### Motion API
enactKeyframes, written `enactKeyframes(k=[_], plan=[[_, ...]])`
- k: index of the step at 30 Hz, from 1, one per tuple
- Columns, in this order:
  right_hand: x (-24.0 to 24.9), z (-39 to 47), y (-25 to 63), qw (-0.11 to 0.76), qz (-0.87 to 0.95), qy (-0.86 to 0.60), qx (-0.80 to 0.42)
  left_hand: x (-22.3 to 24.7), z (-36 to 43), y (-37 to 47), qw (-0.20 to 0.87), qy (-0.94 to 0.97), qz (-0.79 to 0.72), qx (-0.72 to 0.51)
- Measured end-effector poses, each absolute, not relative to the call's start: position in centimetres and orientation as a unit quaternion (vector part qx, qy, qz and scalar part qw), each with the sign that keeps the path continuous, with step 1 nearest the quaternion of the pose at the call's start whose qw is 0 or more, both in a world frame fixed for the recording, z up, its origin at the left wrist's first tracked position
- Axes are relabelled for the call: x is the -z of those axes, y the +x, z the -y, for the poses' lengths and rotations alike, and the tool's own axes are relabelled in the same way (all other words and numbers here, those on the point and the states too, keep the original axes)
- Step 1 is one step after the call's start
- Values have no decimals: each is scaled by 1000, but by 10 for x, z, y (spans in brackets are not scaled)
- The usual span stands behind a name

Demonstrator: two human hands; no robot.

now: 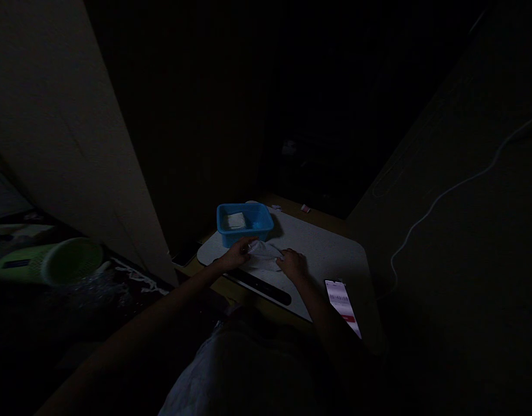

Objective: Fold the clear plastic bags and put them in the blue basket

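A thin white cloth [265, 255] stretches between my two hands, low over the white tabletop [327, 248]. My left hand [236, 254] pinches its left edge, right in front of the blue plastic basket [244, 237]. At the cloth's right edge, my right hand [293, 263] has its fingers closed on the fabric. Inside the basket, on the left, lies a folded white cloth [235, 221]. The light is dim, so the exact finger positions are hard to make out.
A lit phone [343, 306] lies at the right of the tabletop, and a dark slot [259, 285] runs along its near edge. A small red-and-white item [305, 208] lies behind. At left is a tipped green basket [53, 263]; a white cable [443, 205] hangs right.
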State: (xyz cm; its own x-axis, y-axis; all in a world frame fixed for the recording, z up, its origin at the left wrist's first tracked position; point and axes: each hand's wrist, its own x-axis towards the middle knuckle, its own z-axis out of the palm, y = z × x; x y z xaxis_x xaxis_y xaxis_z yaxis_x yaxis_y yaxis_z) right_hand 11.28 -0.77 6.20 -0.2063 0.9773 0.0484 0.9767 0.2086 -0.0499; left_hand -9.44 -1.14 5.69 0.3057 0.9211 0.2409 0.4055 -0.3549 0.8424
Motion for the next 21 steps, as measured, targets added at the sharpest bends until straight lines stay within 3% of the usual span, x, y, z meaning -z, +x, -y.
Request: enactKeyframes(k=[6,10,21], plan=[[-70,5,128,33,774,-632,-27,-70,6,-86,421,693,-416,-412],[-69,2,142,104,771,-615,-129,-79,2,-75,443,688,-371,-439],[-94,7,184,196,759,-572,-243,-115,-17,-57,283,712,-488,-419]])
